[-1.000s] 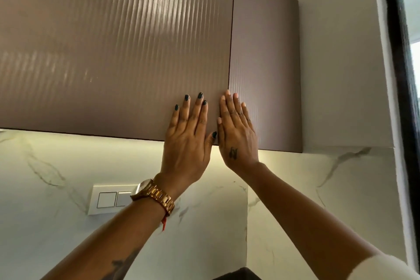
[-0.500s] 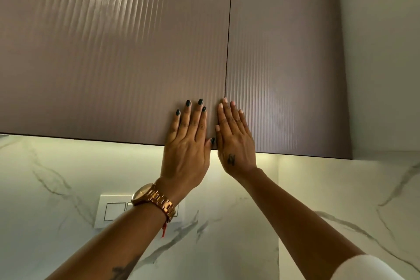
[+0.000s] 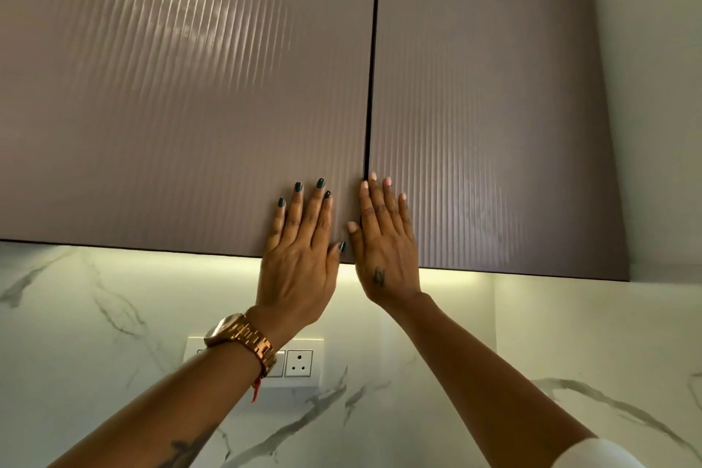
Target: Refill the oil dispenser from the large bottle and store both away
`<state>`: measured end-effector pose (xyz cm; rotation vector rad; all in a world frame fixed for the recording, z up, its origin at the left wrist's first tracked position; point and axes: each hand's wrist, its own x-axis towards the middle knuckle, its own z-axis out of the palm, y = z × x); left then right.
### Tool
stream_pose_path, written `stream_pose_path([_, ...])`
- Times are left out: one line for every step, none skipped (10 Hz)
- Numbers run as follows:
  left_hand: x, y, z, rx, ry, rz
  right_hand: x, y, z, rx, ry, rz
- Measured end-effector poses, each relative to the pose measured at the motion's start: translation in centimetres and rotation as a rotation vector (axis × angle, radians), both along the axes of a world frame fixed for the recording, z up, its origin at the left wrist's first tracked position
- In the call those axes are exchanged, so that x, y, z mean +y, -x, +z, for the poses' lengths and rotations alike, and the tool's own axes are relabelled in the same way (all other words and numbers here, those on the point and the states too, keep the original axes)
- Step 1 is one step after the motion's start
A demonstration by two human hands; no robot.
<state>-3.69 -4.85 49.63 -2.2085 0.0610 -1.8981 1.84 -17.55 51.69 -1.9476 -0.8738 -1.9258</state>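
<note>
Oil dispenser and large bottle are out of view; both ribbed cabinet doors, left door (image 3: 182, 95) and right door (image 3: 490, 106), sit flush with a thin dark seam between them. Left hand (image 3: 300, 258) lies flat, fingers straight, on the left door's lower corner, right hand (image 3: 383, 251) flat on the right door beside the seam. Below, lit marble wall (image 3: 76, 323), a switch and socket plate (image 3: 300, 363), gold watch (image 3: 243, 336) on the left wrist.

Ribbed mauve-brown cabinet doors (image 3: 182, 106), white grey-veined marble wall (image 3: 418, 410), gold watch (image 3: 243, 334), white socket plate (image 3: 300, 363).
</note>
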Motion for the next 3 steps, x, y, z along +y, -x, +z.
stream_pose_path([-0.1,0.5,0.8,0.038,-0.001,-0.046,-0.9,0.4,1.2,0.025,-0.056,-0.019])
stream_pose_path([-0.3,1.2,2.9,0.014,0.029,-0.099,-1.8,0.4,3.0,0.005,-0.082,-0.044])
stream_pose_path([-0.6,2.0,5.6,-0.003,0.005,-0.092,-3.0,0.9,5.1,0.078,-0.111,-0.104])
